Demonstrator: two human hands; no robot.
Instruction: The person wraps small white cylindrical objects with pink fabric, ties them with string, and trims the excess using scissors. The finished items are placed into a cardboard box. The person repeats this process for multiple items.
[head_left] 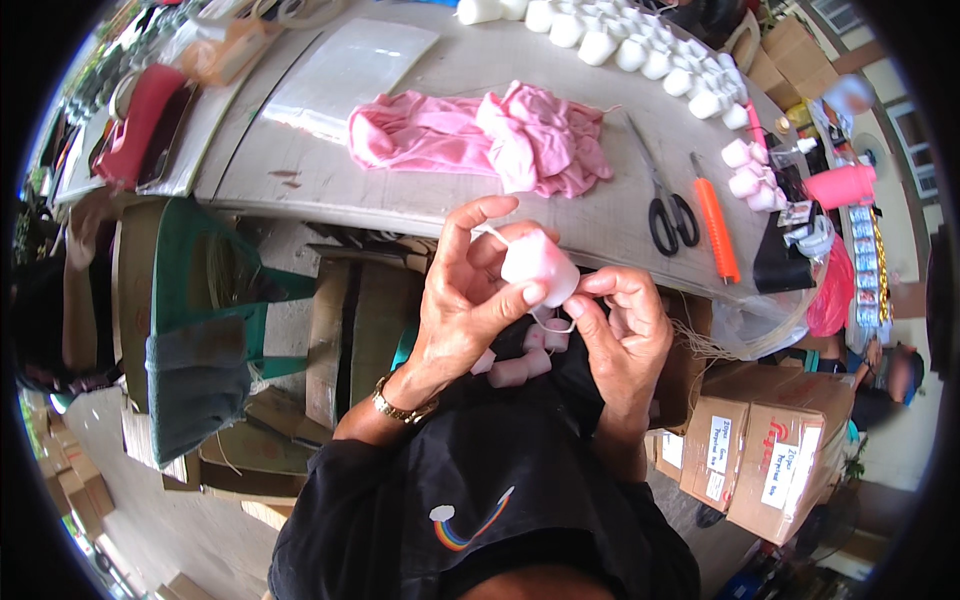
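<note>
My left hand [468, 275] is closed around a pale pink and white candle [535, 268], tilted, above my lap. A white wick sticks out near its upper left. With thumb and fingertips my right hand [622, 325] pinches at the candle's lower right edge, where a white wick [552, 326] loops down. Below the hands, several pink candles [520, 370] lie on my dark-clothed lap. A crumpled pink cloth [500, 135] lies on the table just beyond my hands. To its right are black-handled scissors [672, 215] and an orange-handled awl [716, 230].
The grey table [320, 205] spans the far side, with rows of white candles [640, 60] at the back. More pink candles [752, 180] stand at the right. A green stool [205, 265] with a grey cloth is left; cardboard boxes [765, 440] stand right. Another person's arm [85, 270] shows far left.
</note>
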